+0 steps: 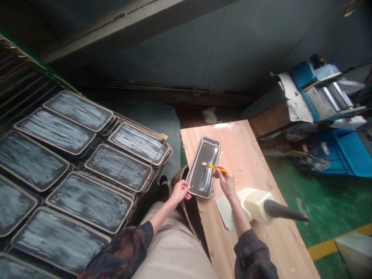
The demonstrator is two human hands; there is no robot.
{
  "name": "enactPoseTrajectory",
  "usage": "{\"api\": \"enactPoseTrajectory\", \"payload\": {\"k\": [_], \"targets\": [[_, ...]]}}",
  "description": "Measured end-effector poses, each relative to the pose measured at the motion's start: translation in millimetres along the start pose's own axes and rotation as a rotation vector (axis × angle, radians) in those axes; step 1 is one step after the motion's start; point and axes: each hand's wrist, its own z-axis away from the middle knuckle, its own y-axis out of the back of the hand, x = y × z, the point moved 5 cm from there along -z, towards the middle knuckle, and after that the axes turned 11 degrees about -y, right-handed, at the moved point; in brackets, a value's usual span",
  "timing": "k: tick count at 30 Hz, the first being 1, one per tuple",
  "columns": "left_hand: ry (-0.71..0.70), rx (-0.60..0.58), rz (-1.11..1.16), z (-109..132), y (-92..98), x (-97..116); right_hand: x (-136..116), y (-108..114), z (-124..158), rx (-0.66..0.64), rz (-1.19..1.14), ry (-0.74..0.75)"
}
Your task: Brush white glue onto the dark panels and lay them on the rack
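Note:
My right hand (225, 181) grips a brush with a yellow handle (217, 168), its bristles on the top dark panel. That dark rectangular panel (200, 166) has rounded corners and a pale rim, and white streaks run along its right side. It lies on a small, slightly fanned stack of similar panels. My left hand (180, 191) pinches the near left corner of the panels. Right of my right forearm, a cream plastic bottle with a long dark nozzle (261, 205) lies on the wooden board, partly hidden by the arm.
A light wooden tabletop (241, 143) carries the stack. On the left, a wire rack holds several stacks of white-smeared dark panels (91, 199). To the right stand a blue machine with metal rollers (328, 97) and a blue crate (340, 153) on the green floor.

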Motion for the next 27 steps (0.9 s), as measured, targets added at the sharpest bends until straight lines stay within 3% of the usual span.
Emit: {"api": "enactPoseTrajectory", "payload": {"k": [6,13,17,27], "targets": [[0.003,0.005,0.023,0,-0.1,0,-27,-6,-53,0.115,0.018,0.161],[0.008,-0.003,0.042,-1,0.4,0,-36,-28,-65,0.085,0.206,0.237],[0.012,-0.01,0.034,-2,1.4,-1,-18,-31,-40,-0.023,0.221,0.152],[0.019,-0.022,0.07,-1,2.9,0,11,-27,67,-0.333,0.071,-0.136]]}}
